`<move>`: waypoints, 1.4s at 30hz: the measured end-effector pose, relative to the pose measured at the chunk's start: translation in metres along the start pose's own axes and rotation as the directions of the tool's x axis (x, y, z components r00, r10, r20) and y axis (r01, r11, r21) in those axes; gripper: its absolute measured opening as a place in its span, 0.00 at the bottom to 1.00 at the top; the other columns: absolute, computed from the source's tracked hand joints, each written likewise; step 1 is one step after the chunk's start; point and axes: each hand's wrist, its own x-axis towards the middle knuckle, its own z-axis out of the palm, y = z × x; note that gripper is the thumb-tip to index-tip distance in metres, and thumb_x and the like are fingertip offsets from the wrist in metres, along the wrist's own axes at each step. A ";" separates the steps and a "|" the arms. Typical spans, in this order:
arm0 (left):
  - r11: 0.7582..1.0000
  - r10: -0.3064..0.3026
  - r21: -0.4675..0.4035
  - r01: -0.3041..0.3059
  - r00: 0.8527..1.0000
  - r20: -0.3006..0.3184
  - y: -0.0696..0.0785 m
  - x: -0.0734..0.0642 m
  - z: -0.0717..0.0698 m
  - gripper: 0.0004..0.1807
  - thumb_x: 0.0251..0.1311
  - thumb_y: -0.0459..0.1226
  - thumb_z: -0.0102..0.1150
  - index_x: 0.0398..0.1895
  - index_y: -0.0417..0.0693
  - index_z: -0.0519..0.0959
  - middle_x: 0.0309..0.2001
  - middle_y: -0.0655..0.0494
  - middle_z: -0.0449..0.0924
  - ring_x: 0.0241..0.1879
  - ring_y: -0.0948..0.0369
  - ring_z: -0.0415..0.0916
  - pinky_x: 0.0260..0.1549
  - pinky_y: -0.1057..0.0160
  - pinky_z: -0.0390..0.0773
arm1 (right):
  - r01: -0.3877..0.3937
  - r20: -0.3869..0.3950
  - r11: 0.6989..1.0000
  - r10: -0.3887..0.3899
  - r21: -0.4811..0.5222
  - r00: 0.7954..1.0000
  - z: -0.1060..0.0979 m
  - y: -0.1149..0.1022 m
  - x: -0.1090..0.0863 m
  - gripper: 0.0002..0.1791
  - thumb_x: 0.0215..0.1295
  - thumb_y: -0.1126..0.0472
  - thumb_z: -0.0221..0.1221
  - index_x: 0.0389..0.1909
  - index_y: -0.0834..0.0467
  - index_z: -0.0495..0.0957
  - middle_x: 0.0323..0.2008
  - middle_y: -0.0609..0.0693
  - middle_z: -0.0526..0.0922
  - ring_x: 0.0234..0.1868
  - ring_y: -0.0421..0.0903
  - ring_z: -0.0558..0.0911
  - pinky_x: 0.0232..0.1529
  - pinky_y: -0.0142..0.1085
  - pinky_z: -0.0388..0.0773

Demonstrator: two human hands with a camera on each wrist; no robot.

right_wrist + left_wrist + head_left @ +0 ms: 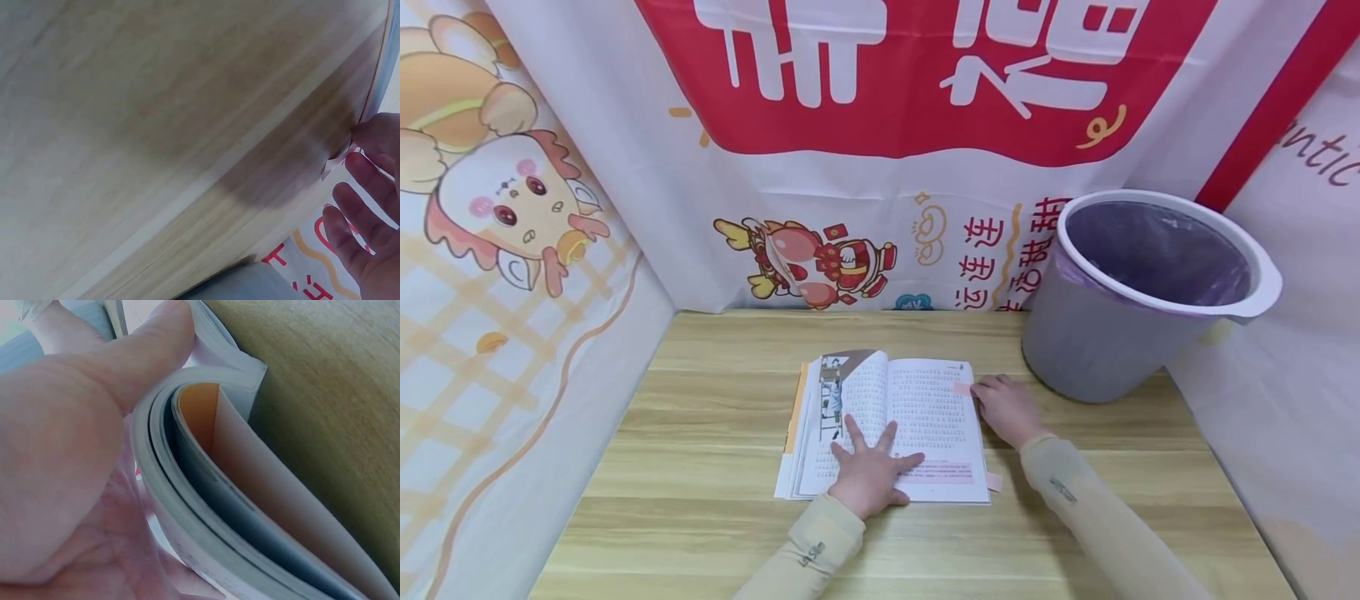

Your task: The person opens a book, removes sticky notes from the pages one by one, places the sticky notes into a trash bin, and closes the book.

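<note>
An open book (pixel 928 417) lies on the wooden table, with printed text on both pages and a picture on the left page. Fingers spread wide, my left hand (pixel 868 479) presses on the lower middle of the pages. In the left wrist view the book's lower page edges (pixel 159 469) bow up beside the thumb. My right hand (pixel 1007 410) is at the book's right edge, pinching a pink sticky tab (pixel 962 388) between thumb and index finger; its other fingers are loosely bent. A second pink tab (pixel 994 482) sticks out from the book's lower right edge.
A grey trash bin (pixel 1082 333) with a purple liner stands at the back right of the table (pixel 700 467), beyond the right hand. Printed cloth (pixel 850 192) hangs behind the table, with more cloth along both sides.
</note>
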 end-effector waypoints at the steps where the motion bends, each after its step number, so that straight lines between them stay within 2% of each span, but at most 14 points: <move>1: 1.000 -0.001 -0.002 0.001 1.000 0.000 0.000 -0.001 -0.001 0.38 0.46 0.65 0.65 0.66 0.86 0.69 0.77 0.48 0.52 0.64 0.15 0.36 0.49 0.18 0.61 | -0.004 0.004 1.000 0.004 0.002 1.000 0.001 0.000 0.001 0.13 0.62 0.65 0.64 0.47 0.59 0.86 0.46 0.54 0.85 0.47 0.56 0.82 0.47 0.51 0.81; 10: 1.000 -0.003 -0.003 0.003 1.000 0.009 0.001 -0.002 -0.005 0.38 0.47 0.64 0.65 0.67 0.85 0.68 0.77 0.48 0.52 0.64 0.15 0.37 0.49 0.19 0.61 | -0.044 0.089 0.999 0.045 -0.015 0.995 0.002 -0.003 0.009 0.12 0.67 0.65 0.59 0.48 0.58 0.85 0.48 0.54 0.84 0.48 0.56 0.81 0.51 0.54 0.79; 20: 1.000 -0.004 -0.006 0.004 1.000 0.014 0.001 -0.002 -0.005 0.38 0.46 0.64 0.65 0.67 0.85 0.68 0.77 0.49 0.52 0.64 0.15 0.36 0.50 0.19 0.61 | -0.055 0.119 0.997 0.060 -0.045 0.991 -0.003 -0.005 0.013 0.10 0.67 0.64 0.61 0.45 0.57 0.86 0.46 0.55 0.85 0.47 0.56 0.81 0.51 0.55 0.79; 25: 1.000 0.002 0.004 -0.002 1.000 0.010 0.001 -0.003 -0.005 0.39 0.46 0.65 0.65 0.67 0.86 0.68 0.77 0.48 0.52 0.64 0.15 0.37 0.49 0.19 0.61 | -0.049 0.117 0.998 0.054 -0.047 0.992 -0.007 -0.004 0.015 0.08 0.63 0.64 0.64 0.42 0.56 0.87 0.43 0.54 0.85 0.46 0.56 0.81 0.51 0.57 0.78; 32: 1.000 0.005 0.003 -0.005 1.000 0.010 0.000 -0.002 -0.004 0.39 0.47 0.65 0.65 0.67 0.86 0.68 0.77 0.48 0.52 0.63 0.15 0.37 0.49 0.19 0.61 | -0.034 0.094 0.998 0.038 -0.045 0.995 -0.009 0.001 0.016 0.07 0.62 0.64 0.65 0.40 0.55 0.88 0.40 0.53 0.86 0.43 0.55 0.82 0.48 0.57 0.79; 36: 1.000 0.001 0.002 -0.001 1.000 0.017 0.001 -0.003 -0.005 0.38 0.47 0.65 0.64 0.67 0.86 0.68 0.77 0.49 0.51 0.64 0.15 0.37 0.49 0.19 0.61 | -0.028 0.045 0.999 0.029 -0.028 0.999 -0.010 0.006 0.016 0.05 0.61 0.60 0.68 0.38 0.53 0.89 0.36 0.52 0.87 0.38 0.54 0.82 0.41 0.51 0.81; 42: 1.000 0.003 -0.004 -0.003 1.000 0.012 0.001 -0.004 -0.006 0.38 0.47 0.64 0.65 0.67 0.85 0.69 0.77 0.48 0.52 0.63 0.15 0.37 0.49 0.19 0.61 | -0.031 -0.026 0.999 0.030 -0.010 0.999 -0.020 0.011 0.014 0.08 0.59 0.55 0.70 0.35 0.54 0.89 0.33 0.51 0.87 0.36 0.53 0.82 0.40 0.48 0.81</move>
